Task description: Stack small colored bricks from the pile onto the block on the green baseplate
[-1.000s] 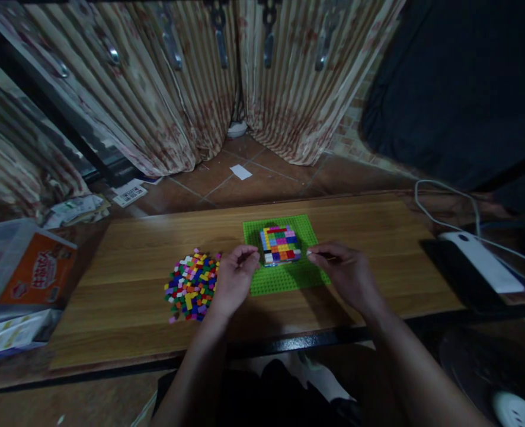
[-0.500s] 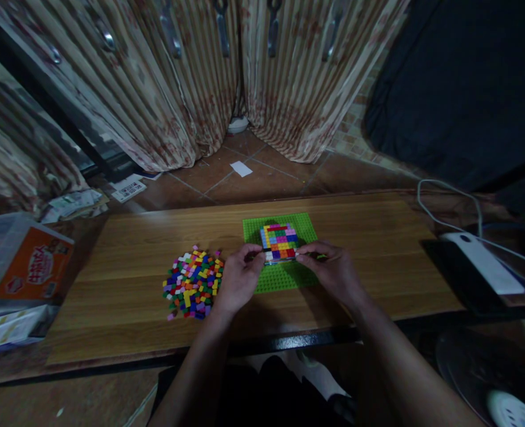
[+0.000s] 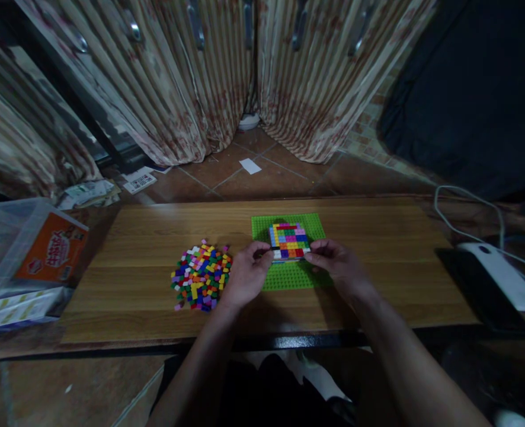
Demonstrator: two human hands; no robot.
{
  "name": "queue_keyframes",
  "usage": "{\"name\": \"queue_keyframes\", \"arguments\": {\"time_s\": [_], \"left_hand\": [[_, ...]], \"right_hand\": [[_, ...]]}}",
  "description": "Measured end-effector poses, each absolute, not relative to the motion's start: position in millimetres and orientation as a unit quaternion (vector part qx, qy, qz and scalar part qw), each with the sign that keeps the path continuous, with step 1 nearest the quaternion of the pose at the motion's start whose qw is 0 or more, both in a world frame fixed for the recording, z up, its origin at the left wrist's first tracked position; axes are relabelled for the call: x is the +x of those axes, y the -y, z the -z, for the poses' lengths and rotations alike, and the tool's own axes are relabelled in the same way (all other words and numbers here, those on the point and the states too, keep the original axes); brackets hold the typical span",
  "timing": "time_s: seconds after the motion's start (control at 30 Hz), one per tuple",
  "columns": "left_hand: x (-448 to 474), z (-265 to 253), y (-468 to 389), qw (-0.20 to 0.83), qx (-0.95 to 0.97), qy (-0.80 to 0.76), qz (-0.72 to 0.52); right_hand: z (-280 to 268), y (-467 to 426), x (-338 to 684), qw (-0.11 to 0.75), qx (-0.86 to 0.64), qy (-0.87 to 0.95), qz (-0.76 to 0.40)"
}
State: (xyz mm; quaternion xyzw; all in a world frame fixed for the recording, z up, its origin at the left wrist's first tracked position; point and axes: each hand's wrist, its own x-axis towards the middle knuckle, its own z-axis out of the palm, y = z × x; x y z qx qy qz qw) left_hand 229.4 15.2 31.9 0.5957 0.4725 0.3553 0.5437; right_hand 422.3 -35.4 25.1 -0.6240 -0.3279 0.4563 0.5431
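Observation:
A block of colourful toy bricks [image 3: 290,238] stands on a green studded baseplate [image 3: 289,280], with mixed colours on top and a pale row along its front edge. My left hand [image 3: 248,274] is closed at the block's front left corner, thumb and forefinger pinched on it beside a small black piece. At the front right corner, my right hand [image 3: 339,265] holds the block the same way between thumb and fingers. To the left of my left hand lies a heap of loose toy bricks [image 3: 202,274] in many colours.
The baseplate and heap rest on a low wooden table [image 3: 156,237]. A black flat item [image 3: 476,284] and a white device [image 3: 502,276] with a cable lie at its right end. A clear plastic bin [image 3: 9,249] with an orange label stands left of the table.
The camera view has shifted, so table and bricks appear a little further right. Both hands stay at the block's front corners, with little change in their grip.

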Motion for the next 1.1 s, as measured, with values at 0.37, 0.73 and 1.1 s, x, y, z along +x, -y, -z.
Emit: {"name": "queue_keyframes", "arguments": {"time_s": [0.37, 0.73, 1.1], "left_hand": [[234.7, -33.4, -13.3, 0.534, 0.590, -0.484, -0.364], [218.2, -32.3, -24.3, 0.534, 0.592, -0.463, -0.388], [130.6, -54.5, -55.0, 0.422, 0.397, -0.576, -0.576]], "right_hand": [[-29.2, 33.9, 418.8, 0.554, -0.595, 0.229, -0.536], [-38.4, 36.2, 429.9, 0.591, -0.607, 0.248, -0.470], [-53.9, 36.6, 398.9, 0.646, -0.640, 0.371, -0.187]]}}
